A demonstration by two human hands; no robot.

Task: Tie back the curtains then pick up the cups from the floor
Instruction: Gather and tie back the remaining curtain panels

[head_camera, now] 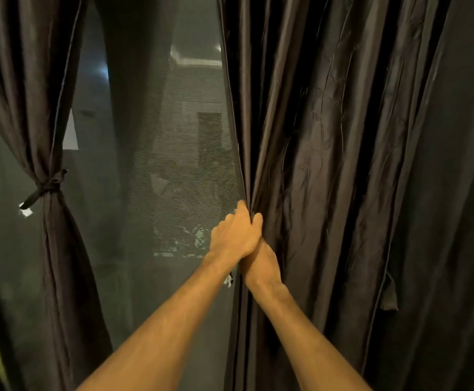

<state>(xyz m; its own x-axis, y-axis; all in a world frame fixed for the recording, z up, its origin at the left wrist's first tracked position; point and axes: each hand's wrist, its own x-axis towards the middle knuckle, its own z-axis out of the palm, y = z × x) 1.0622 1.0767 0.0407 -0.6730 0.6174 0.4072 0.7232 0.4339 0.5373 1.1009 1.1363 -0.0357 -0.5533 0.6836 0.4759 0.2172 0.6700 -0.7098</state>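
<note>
head view: both hands on right curtain (343,165) edge. left hand (234,235) on top, fist shut on cloth. right hand (258,263) just under, grip hidden, can't tell. curtain hangs up-down, bulk to right. left curtain (46,136) tied already. no cups seen.

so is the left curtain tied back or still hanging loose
Tied back: the left curtain is cinched at mid-height by a dark tie, with the window screen exposed beside it.
</note>
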